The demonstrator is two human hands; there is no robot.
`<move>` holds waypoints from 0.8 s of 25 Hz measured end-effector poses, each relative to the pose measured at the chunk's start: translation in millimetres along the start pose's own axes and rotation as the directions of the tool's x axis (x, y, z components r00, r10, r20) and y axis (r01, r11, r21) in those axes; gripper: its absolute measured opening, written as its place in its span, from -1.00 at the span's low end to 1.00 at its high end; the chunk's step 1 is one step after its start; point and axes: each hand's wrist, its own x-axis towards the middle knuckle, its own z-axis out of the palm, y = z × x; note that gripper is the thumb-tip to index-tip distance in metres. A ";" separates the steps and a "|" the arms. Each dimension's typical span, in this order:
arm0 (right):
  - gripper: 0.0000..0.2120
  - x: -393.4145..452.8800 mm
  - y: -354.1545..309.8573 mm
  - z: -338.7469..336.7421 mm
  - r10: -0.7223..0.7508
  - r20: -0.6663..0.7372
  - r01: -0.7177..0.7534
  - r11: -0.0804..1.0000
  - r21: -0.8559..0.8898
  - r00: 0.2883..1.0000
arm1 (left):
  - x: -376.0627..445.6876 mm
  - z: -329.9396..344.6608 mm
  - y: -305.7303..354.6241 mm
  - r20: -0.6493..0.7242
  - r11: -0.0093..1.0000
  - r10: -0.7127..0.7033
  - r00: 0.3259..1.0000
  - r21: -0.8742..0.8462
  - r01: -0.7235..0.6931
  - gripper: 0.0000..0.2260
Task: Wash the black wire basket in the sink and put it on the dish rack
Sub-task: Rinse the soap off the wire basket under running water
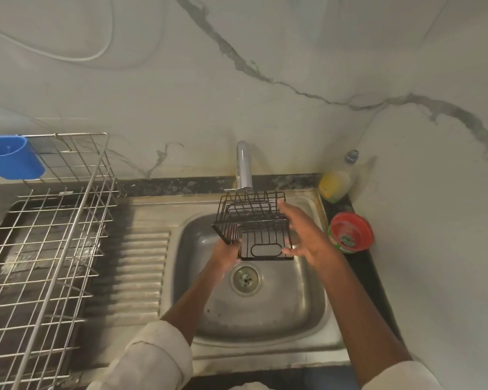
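A: What lies far off to the left of the left hand?

B: A silver wire dish rack with a blue plastic cup hooked on its far edge. Between the rack and that hand runs the ribbed steel drainboard.

A: And the left hand itself?

B: Its fingers are closed on the near left corner of the black wire basket, gripping from below. The hand is blurred, so finer detail is lost.

A: Where is the basket?

B: In the air over the stainless steel sink, tilted, its far end just under the spout of the chrome tap. The round drain sits below and nearer than the hands.

A: The right hand?

B: Fingers spread apart, palm flat against the basket's right side, clamped on nothing.

A: Beyond it, to the right?

B: On the dark tabletop, a clear bottle of yellow liquid at the back, and nearer, a red and green round tub, both close beside the sink's rim.
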 end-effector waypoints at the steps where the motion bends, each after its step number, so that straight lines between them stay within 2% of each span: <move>1: -0.53 -0.9 0.2 -1.6 0.023 -0.055 -0.020 0.998 0.057 0.998 | -2.8 -2.1 10.8 0.072 1.000 0.006 0.997 0.020 -0.007 -0.79; 3: -0.67 -3.8 4.2 -4.5 0.086 -0.149 -0.053 0.976 0.212 0.985 | -5.5 -4.7 30.9 0.123 0.994 0.059 0.991 0.080 -0.069 -0.77; 4: -0.68 -4.5 8.6 -6.3 0.112 -0.174 -0.058 0.956 0.286 0.978 | -8.3 -4.6 41.6 0.116 0.990 0.100 0.988 0.083 -0.110 -0.81; 7: -0.54 -10.2 20.8 -6.4 0.186 -0.225 -0.071 0.897 0.437 0.956 | -12.9 -2.6 71.0 0.055 0.958 0.277 0.959 0.056 -0.279 -0.82; 10: -0.48 -10.0 32.7 -0.7 0.232 -0.248 -0.081 0.862 0.500 0.940 | -13.6 -1.1 95.7 0.052 0.910 0.390 0.919 0.134 -0.393 -0.66; 12: -0.47 -8.8 40.3 1.6 0.237 -0.233 -0.102 0.873 0.476 0.943 | -15.1 -0.2 107.2 0.072 0.910 0.379 0.922 0.152 -0.386 -0.56; 13: -0.44 -7.6 44.2 0.9 0.235 -0.229 -0.109 0.883 0.456 0.945 | -13.4 -0.5 109.1 0.051 0.911 0.376 0.925 0.160 -0.379 -0.58; 16: -0.36 -9.8 47.7 -0.6 0.205 -0.207 -0.124 0.930 0.347 0.957 | -10.9 -9.0 103.1 -0.016 0.904 0.388 0.922 0.205 -0.376 -0.79; 18: -0.40 -13.1 46.6 0.1 0.159 -0.179 -0.112 0.962 0.248 0.971 | -13.4 -18.4 97.8 -0.076 0.924 0.369 0.926 0.139 -0.357 -0.84; 20: -0.46 -11.7 46.0 1.0 0.101 -0.154 -0.071 0.979 0.194 0.983 | -20.8 -30.0 94.8 -0.101 0.934 0.357 0.929 0.053 -0.353 -0.71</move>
